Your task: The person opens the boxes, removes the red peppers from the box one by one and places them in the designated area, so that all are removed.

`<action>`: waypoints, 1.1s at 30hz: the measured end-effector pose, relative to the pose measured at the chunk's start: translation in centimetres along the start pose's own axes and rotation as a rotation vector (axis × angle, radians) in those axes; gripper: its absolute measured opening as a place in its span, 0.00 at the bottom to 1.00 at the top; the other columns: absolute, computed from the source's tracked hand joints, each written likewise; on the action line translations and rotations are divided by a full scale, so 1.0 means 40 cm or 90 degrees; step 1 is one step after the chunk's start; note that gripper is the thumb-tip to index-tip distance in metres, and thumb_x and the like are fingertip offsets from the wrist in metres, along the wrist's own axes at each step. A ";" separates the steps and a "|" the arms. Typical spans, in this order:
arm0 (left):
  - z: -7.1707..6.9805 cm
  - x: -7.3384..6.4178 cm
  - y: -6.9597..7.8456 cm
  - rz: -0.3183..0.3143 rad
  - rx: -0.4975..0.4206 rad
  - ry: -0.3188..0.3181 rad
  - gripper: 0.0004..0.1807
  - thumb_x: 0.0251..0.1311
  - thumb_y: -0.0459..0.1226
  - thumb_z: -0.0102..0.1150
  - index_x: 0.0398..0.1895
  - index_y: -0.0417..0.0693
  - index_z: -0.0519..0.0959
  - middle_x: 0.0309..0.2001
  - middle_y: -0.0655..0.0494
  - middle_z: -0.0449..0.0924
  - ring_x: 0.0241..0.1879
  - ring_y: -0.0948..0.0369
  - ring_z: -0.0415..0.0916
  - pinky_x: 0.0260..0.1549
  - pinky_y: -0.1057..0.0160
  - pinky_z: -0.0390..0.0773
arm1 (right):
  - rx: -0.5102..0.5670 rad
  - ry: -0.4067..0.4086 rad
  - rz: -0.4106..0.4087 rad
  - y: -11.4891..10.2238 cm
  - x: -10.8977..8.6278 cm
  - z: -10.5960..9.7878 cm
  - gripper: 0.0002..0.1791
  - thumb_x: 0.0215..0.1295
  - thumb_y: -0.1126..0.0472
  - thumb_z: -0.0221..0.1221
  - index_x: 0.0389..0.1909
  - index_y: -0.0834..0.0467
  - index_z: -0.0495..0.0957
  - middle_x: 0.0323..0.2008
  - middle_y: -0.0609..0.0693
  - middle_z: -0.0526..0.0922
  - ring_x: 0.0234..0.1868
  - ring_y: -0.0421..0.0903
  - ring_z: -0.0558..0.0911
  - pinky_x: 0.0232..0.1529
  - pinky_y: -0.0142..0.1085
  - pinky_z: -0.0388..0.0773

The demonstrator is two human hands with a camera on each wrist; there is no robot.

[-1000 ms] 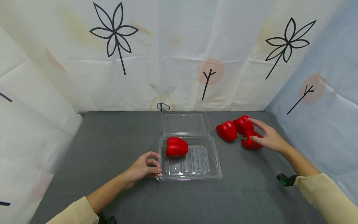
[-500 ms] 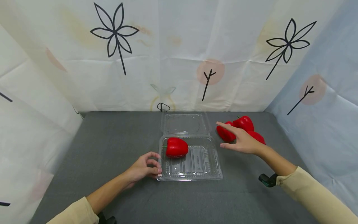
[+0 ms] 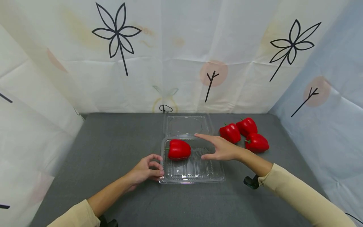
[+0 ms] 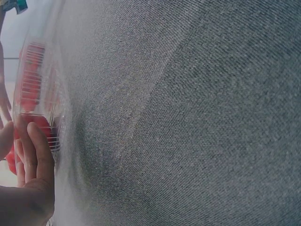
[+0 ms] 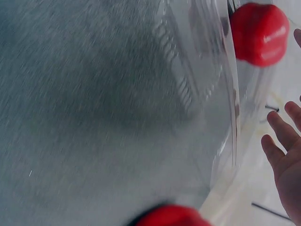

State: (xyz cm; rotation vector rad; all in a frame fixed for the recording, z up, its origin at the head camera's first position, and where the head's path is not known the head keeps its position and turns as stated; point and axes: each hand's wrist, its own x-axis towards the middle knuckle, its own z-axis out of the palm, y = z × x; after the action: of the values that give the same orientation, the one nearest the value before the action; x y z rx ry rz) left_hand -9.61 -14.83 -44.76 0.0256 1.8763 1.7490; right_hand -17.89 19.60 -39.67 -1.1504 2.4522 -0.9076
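A clear plastic clamshell container (image 3: 193, 181) lies open, its lid (image 3: 187, 124) folded back toward the wall. One red bell pepper (image 3: 179, 149) rests in the left part of its base. My left hand (image 3: 144, 170) holds the container's left rim; in the left wrist view its fingers (image 4: 41, 157) lie along the clear side wall. Over the right part of the base is my right hand (image 3: 222, 148), thumb and fingers spread with nothing between them. The right wrist view has this hand (image 5: 290, 174) at its right edge, with the pepper (image 5: 261, 35) in the container beyond it.
Three more red bell peppers cluster at the back right: one on the left (image 3: 230, 133), one behind (image 3: 247, 126) and one in front (image 3: 256, 142). Grey cloth (image 3: 119, 135) covers the table. Patterned white fabric (image 3: 181, 69) hangs behind and along both sides.
My right hand has moved left from the pepper cluster to above the container, leaving those peppers on the table. The front pepper shifted slightly right. My left hand stays at the rim.
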 end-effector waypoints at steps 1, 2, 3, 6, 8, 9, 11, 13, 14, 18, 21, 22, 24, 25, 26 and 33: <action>0.000 0.000 0.000 -0.001 0.000 0.000 0.30 0.59 0.31 0.68 0.62 0.39 0.65 0.38 0.49 0.79 0.34 0.55 0.81 0.40 0.56 0.85 | -0.001 -0.007 -0.003 -0.003 0.007 0.006 0.45 0.60 0.52 0.69 0.75 0.57 0.59 0.72 0.53 0.66 0.71 0.53 0.67 0.64 0.57 0.68; 0.000 0.000 0.000 -0.001 0.000 0.000 0.30 0.59 0.32 0.69 0.62 0.39 0.64 0.38 0.49 0.79 0.34 0.55 0.81 0.40 0.56 0.85 | -0.001 -0.014 -0.006 -0.005 0.014 0.012 0.45 0.61 0.52 0.68 0.75 0.57 0.59 0.72 0.53 0.65 0.71 0.53 0.67 0.65 0.57 0.68; 0.000 0.000 0.000 -0.001 0.000 0.000 0.30 0.59 0.32 0.69 0.62 0.39 0.64 0.38 0.49 0.79 0.34 0.55 0.81 0.40 0.55 0.85 | -0.002 -0.019 -0.008 -0.008 0.020 0.018 0.44 0.61 0.51 0.68 0.75 0.57 0.59 0.72 0.53 0.66 0.71 0.52 0.67 0.65 0.57 0.67; 0.000 0.001 0.000 -0.002 0.001 0.002 0.31 0.59 0.32 0.69 0.62 0.39 0.64 0.38 0.49 0.79 0.34 0.55 0.81 0.40 0.56 0.85 | -0.014 -0.028 -0.010 -0.016 0.037 0.031 0.44 0.62 0.50 0.68 0.75 0.56 0.59 0.72 0.52 0.66 0.71 0.52 0.66 0.66 0.58 0.66; 0.000 0.001 -0.001 -0.001 0.003 0.003 0.31 0.59 0.32 0.69 0.62 0.39 0.64 0.38 0.49 0.80 0.34 0.55 0.81 0.39 0.55 0.85 | -0.023 -0.029 -0.009 -0.021 0.047 0.037 0.44 0.62 0.48 0.67 0.75 0.56 0.59 0.72 0.52 0.66 0.71 0.52 0.67 0.66 0.57 0.66; 0.001 0.001 -0.001 -0.001 0.004 0.003 0.31 0.59 0.32 0.69 0.62 0.39 0.65 0.38 0.49 0.80 0.34 0.55 0.81 0.39 0.55 0.85 | -0.026 -0.029 -0.008 -0.024 0.052 0.040 0.44 0.61 0.48 0.67 0.75 0.55 0.59 0.72 0.52 0.66 0.71 0.52 0.67 0.66 0.57 0.66; 0.001 0.001 -0.001 0.000 0.005 0.004 0.31 0.59 0.31 0.69 0.62 0.39 0.65 0.38 0.49 0.80 0.34 0.55 0.81 0.39 0.56 0.85 | -0.027 -0.028 -0.007 -0.027 0.060 0.045 0.45 0.61 0.47 0.68 0.75 0.54 0.60 0.71 0.52 0.67 0.70 0.52 0.68 0.66 0.56 0.67; 0.001 0.001 0.000 -0.002 0.003 0.005 0.30 0.59 0.31 0.68 0.61 0.39 0.65 0.38 0.49 0.80 0.34 0.55 0.81 0.39 0.56 0.85 | -0.025 -0.027 -0.007 -0.029 0.068 0.050 0.45 0.60 0.47 0.68 0.75 0.53 0.60 0.71 0.51 0.67 0.70 0.51 0.68 0.66 0.55 0.67; 0.001 0.001 0.001 -0.003 0.002 0.005 0.30 0.59 0.31 0.68 0.61 0.39 0.65 0.38 0.49 0.79 0.34 0.55 0.81 0.39 0.56 0.85 | -0.020 -0.029 -0.008 -0.029 0.072 0.053 0.45 0.60 0.48 0.68 0.75 0.54 0.60 0.71 0.52 0.67 0.70 0.51 0.68 0.66 0.55 0.67; 0.002 0.002 0.003 -0.003 -0.006 0.003 0.29 0.59 0.30 0.67 0.61 0.38 0.65 0.38 0.49 0.79 0.34 0.55 0.82 0.39 0.56 0.85 | 0.002 -0.043 -0.005 -0.029 0.084 0.065 0.46 0.61 0.48 0.68 0.76 0.54 0.58 0.72 0.52 0.66 0.70 0.51 0.68 0.67 0.54 0.65; 0.003 0.001 0.003 -0.003 -0.005 0.002 0.29 0.59 0.30 0.67 0.61 0.38 0.65 0.38 0.49 0.79 0.34 0.55 0.82 0.39 0.55 0.85 | 0.016 -0.051 -0.003 -0.028 0.092 0.074 0.45 0.61 0.48 0.69 0.76 0.53 0.59 0.72 0.51 0.66 0.71 0.50 0.67 0.68 0.53 0.65; 0.003 0.001 0.003 -0.003 -0.004 0.002 0.29 0.59 0.30 0.68 0.61 0.38 0.65 0.38 0.49 0.79 0.34 0.55 0.81 0.39 0.55 0.85 | 0.020 -0.051 -0.005 -0.028 0.095 0.076 0.45 0.61 0.49 0.69 0.76 0.53 0.59 0.72 0.51 0.66 0.71 0.50 0.67 0.68 0.52 0.64; 0.004 0.002 0.003 -0.005 -0.001 0.004 0.30 0.59 0.30 0.68 0.61 0.39 0.65 0.38 0.49 0.79 0.34 0.55 0.81 0.39 0.55 0.85 | 0.018 -0.049 -0.009 -0.029 0.100 0.079 0.44 0.60 0.50 0.69 0.75 0.53 0.60 0.71 0.50 0.67 0.71 0.49 0.66 0.68 0.52 0.64; 0.004 0.002 0.003 -0.007 0.001 0.006 0.30 0.59 0.30 0.68 0.61 0.39 0.64 0.38 0.49 0.79 0.34 0.55 0.81 0.39 0.55 0.85 | 0.016 -0.048 -0.011 -0.031 0.103 0.079 0.44 0.60 0.51 0.70 0.75 0.53 0.61 0.71 0.50 0.67 0.71 0.50 0.66 0.68 0.52 0.64; 0.004 0.002 0.002 -0.008 0.003 0.008 0.30 0.59 0.31 0.68 0.61 0.39 0.64 0.38 0.49 0.79 0.34 0.55 0.81 0.39 0.55 0.85 | 0.014 -0.047 -0.013 -0.033 0.106 0.080 0.44 0.60 0.51 0.70 0.74 0.53 0.62 0.71 0.50 0.67 0.71 0.50 0.66 0.68 0.52 0.64; 0.003 0.001 0.002 -0.010 0.003 0.009 0.30 0.59 0.30 0.68 0.62 0.39 0.64 0.38 0.49 0.79 0.34 0.55 0.81 0.39 0.55 0.85 | 0.004 -0.053 0.002 -0.035 0.129 0.097 0.43 0.59 0.57 0.71 0.74 0.53 0.62 0.69 0.51 0.69 0.67 0.50 0.70 0.64 0.49 0.70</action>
State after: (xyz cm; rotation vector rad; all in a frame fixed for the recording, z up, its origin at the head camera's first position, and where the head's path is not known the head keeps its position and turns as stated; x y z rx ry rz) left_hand -9.63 -14.67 -44.72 0.0002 1.8862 1.7391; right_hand -18.48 13.35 -41.66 -1.1584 2.3829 -0.8474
